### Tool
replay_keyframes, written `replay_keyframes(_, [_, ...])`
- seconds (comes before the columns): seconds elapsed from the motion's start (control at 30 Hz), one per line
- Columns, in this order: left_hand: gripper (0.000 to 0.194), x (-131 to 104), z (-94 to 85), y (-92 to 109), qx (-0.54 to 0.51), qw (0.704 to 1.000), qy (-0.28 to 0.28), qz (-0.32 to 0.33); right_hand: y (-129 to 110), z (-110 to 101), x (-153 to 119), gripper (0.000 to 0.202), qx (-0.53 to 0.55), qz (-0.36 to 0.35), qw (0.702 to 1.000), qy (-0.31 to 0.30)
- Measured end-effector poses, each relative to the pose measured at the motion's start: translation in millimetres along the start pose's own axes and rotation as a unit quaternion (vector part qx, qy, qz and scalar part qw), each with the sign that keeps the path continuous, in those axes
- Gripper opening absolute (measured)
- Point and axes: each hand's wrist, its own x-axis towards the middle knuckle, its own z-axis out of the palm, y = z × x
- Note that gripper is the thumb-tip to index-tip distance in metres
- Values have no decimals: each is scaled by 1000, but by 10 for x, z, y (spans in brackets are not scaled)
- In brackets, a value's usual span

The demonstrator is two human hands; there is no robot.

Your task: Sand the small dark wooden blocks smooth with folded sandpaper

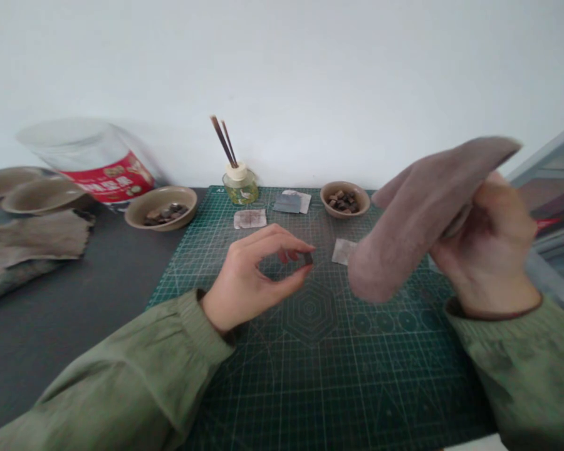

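Note:
Between thumb and fingertips, my left hand (258, 269) pinches a small dark stone-like piece (308, 257) above the green cutting mat (338, 376). My right hand (489, 250) grips a greyish-brown cloth (418, 213), raised over the right side of the mat and drooping toward the left. Part of my right fingers is hidden behind the cloth. Beyond the hands, a small bowl (326, 196) holds several brown pieces. A whitish square of sandpaper-like sheet (342, 251) lies on the mat between my hands.
Toward the mat's back stand a reed diffuser (242, 185), a stained pale sheet (250, 218) and a grey sheet (287, 202). Left are a bowl of stones (134, 216), a large plastic tub (108, 166), more bowls (42, 197) and a brown cloth (32, 241). A white wall rises behind.

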Motion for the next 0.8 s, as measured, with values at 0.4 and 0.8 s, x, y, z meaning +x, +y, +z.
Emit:
replay_keyframes(0.4, [17, -44, 194, -98, 56, 979, -191, 48, 306, -775, -45, 19, -387, 30, 921, 12])
replay_keyframes(0.8, [18, 11, 495, -90, 154, 949, -257, 91, 799, -456, -437, 30, -350, 89, 887, -288])
